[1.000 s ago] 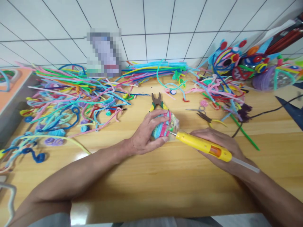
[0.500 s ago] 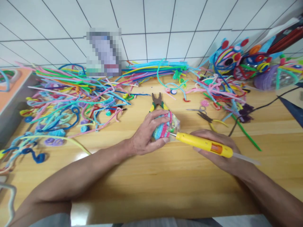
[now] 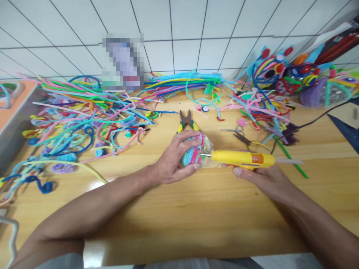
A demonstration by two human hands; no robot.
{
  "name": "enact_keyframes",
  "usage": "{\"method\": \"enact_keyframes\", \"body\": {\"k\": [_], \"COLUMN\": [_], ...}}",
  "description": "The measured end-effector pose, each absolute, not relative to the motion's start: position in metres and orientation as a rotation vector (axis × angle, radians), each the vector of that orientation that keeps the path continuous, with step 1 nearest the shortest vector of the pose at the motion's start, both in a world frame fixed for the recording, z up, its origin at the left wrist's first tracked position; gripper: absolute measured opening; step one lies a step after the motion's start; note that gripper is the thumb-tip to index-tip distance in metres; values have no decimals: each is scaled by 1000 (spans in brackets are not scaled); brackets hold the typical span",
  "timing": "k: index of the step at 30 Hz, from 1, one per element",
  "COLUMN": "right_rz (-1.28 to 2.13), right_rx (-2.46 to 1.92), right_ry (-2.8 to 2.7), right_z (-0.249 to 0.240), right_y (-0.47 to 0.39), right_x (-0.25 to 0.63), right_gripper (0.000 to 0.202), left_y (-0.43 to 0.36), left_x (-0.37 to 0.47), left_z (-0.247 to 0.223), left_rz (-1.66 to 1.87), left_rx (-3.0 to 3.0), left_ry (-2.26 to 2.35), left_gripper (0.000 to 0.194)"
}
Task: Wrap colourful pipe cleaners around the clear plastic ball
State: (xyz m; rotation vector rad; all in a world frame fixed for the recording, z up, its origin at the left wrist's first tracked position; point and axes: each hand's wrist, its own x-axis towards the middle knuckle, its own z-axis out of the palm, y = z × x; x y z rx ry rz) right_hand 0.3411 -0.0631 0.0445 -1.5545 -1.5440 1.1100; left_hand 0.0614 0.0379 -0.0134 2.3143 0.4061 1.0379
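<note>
My left hand (image 3: 176,158) is wrapped round a clear plastic piece (image 3: 206,145) covered partly with blue and pink fuzzy strips. In my right hand (image 3: 258,175) is a yellow glue gun (image 3: 238,158), its metal nozzle pointing left at the strips, and a translucent glue stick (image 3: 288,161) juts from its back end. Whether the nozzle touches the piece I cannot tell. Just behind my left hand lie pliers (image 3: 185,118) with green and yellow handles, jaws apart and facing the wall.
Many coloured pipe cleaners (image 3: 92,101) lie heaped at the left and along the wall. Further right are yellow-handled pliers (image 3: 242,139), scissors (image 3: 238,130), a black cable (image 3: 314,121) and decorated bottle figures (image 3: 270,71). A grey-sided box (image 3: 19,119) stands at the left edge.
The glue gun has turned closer to level, its nozzle rising slightly onto the middle of the piece. My right hand has shifted its hold under the gun. My left hand has barely moved.
</note>
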Motion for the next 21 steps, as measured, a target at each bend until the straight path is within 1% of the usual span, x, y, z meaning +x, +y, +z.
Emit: {"method": "enact_keyframes", "body": {"k": [3,15,18,21], "right_rz": [1209,1171,1161,1176], "right_rx": [-1496,-1494,-1484,-1489], "right_ry": [-1496,-1490,-1483,-1461], "right_z": [47,42,43,44], "right_y": [-66,-70,-69,-68], "right_x": [342,343,341,340], "right_gripper": [35,19,17,20], "left_y": [38,40,40,40], "left_x": [62,62,62,62], "left_z": [-14,-16,-16,-17], "left_rz": [1054,1083,1075,1082], "left_rx": [2307,2313,2309,2301], "left_ry": [405,369,365,368], "left_gripper": [68,70,72,69]}}
